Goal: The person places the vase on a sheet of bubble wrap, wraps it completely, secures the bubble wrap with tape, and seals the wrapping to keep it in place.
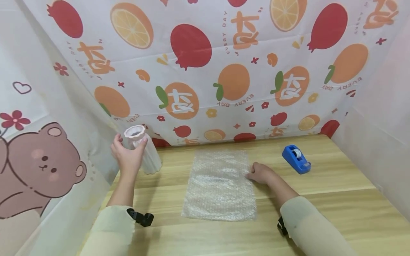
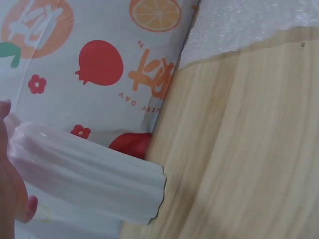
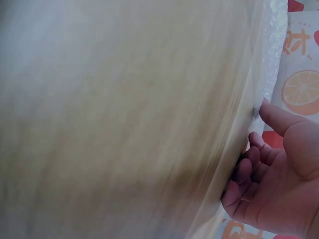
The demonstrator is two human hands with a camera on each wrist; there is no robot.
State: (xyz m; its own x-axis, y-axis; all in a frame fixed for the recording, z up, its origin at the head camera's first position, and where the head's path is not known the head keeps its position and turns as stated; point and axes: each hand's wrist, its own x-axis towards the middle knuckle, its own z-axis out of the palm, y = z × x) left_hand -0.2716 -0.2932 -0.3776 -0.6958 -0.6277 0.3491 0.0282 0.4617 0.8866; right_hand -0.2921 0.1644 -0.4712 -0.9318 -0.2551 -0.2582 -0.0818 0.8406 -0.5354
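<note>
A pale, fluted vase [image 1: 150, 156] with a scalloped pinkish rim stands upright on the wooden table at the left. Around its upper part is my left hand [image 1: 128, 156], thumb on one side and fingers on the other; in the left wrist view a gap shows between the thumb and the vase [image 2: 94, 174]. A flat piece of bubble wrap [image 1: 221, 188] lies in the middle of the table. At its right edge rests my right hand [image 1: 261, 173]. The right wrist view has the thumb [image 3: 279, 117] reaching the bubble wrap's edge, with the other fingers loosely curled and apart from it.
A blue tape dispenser [image 1: 296, 159] with a roll of clear tape sits on the table [image 1: 336, 199] to the right. A fruit-printed cloth [image 1: 205, 81] hangs along the back edge, and a bear-printed cloth [image 1: 41, 163] hangs at the left.
</note>
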